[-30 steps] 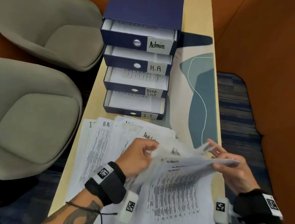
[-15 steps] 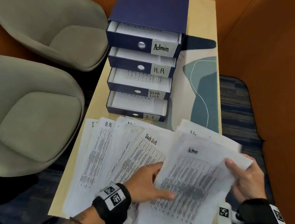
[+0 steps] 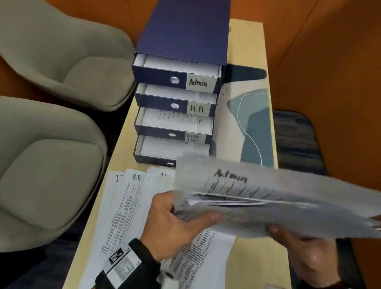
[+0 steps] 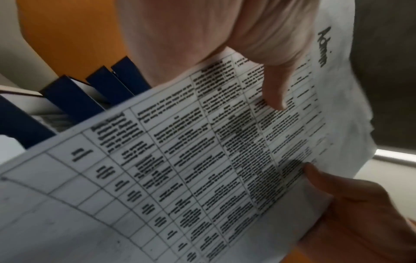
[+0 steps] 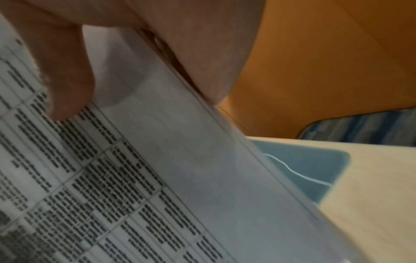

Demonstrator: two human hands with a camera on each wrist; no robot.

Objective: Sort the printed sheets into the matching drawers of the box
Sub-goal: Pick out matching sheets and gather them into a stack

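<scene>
A navy drawer box [image 3: 188,27] stands at the table's far end with its drawers pulled out stepwise, labelled Admin [image 3: 198,82], H.R [image 3: 197,108], Task List [image 3: 192,137] and a lowest one half hidden. Both hands hold a raised bundle of printed sheets [image 3: 273,201] whose top page reads "Admin" [image 4: 324,48]. My left hand [image 3: 175,223] grips the bundle's left edge, thumb under it. My right hand [image 3: 303,247] holds it from below on the right, thumb on the print [image 5: 67,92]. More sheets [image 3: 130,208] lie fanned on the table, one headed "H.R".
Two grey padded chairs [image 3: 39,170] stand along the table's left side. A teal and cream mat [image 3: 253,127] lies right of the box. Orange walls close in behind and on the right. The narrow wooden table [image 3: 258,266] shows bare wood near the front right.
The bundle was pressed on the table half a second ago. Both hands have lifted it up off the pile, and the Admin page now faces me.
</scene>
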